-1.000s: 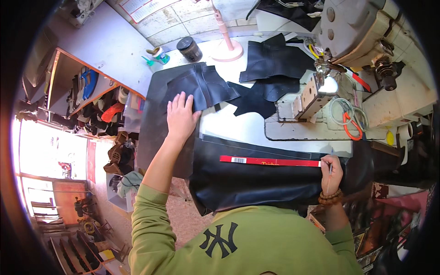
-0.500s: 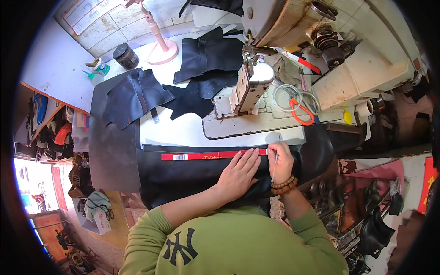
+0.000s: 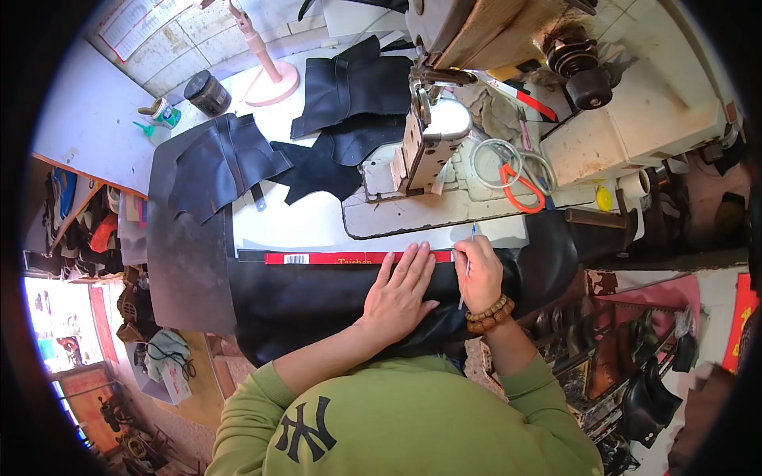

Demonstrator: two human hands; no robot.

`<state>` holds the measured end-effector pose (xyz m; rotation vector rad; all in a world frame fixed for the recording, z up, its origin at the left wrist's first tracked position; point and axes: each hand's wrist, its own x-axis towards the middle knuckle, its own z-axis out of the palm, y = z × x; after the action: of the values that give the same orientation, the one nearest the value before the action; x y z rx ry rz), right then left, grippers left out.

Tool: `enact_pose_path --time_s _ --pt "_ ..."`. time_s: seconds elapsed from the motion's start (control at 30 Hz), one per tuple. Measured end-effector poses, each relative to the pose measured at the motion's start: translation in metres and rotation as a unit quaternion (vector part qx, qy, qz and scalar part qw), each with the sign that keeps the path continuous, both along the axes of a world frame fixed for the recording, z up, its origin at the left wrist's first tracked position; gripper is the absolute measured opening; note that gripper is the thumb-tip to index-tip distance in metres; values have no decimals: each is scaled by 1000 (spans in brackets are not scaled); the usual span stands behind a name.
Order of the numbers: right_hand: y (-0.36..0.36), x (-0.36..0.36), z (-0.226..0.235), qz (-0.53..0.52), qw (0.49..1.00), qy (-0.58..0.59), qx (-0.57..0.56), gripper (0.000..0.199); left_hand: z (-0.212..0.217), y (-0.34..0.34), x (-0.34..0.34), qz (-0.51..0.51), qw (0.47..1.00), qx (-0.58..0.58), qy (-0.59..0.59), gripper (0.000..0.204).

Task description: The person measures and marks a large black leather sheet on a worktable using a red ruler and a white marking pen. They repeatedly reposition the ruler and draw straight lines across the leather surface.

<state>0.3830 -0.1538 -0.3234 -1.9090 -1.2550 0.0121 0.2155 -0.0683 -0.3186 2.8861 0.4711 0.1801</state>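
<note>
My left hand (image 3: 399, 289) lies flat with its fingers spread, pressing a long red strip with a barcode (image 3: 317, 259) onto black leather (image 3: 309, 305). The strip runs along the far edge of the leather. At its right end, my right hand (image 3: 480, 274) pinches a thin pen (image 3: 474, 230) with a blue tip, which points away from me. Brown bead bracelets (image 3: 490, 316) circle my right wrist. Part of the strip is hidden under the left fingers.
Beyond the leather stands a sewing machine (image 3: 425, 155); orange-handled scissors (image 3: 520, 190) lie on its bed. Cut black leather pieces (image 3: 226, 163) are spread at the back left. A dark jar (image 3: 208, 94) and a pink stand (image 3: 274, 83) are behind them.
The red strip has shifted away from me toward the leather's far edge, covering most of the margin seen before. Both hands have moved slightly left with it. The view has shifted a little.
</note>
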Motion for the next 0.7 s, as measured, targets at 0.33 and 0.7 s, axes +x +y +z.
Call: enact_pose_path --time_s 0.33,0.7 --pt "-1 5 3 19 1000 -16 -8 11 2 2 2 -13 999 -27 -14 81" --pt "-3 8 3 22 999 -30 -18 14 -9 -11 5 5 999 8 -33 82"
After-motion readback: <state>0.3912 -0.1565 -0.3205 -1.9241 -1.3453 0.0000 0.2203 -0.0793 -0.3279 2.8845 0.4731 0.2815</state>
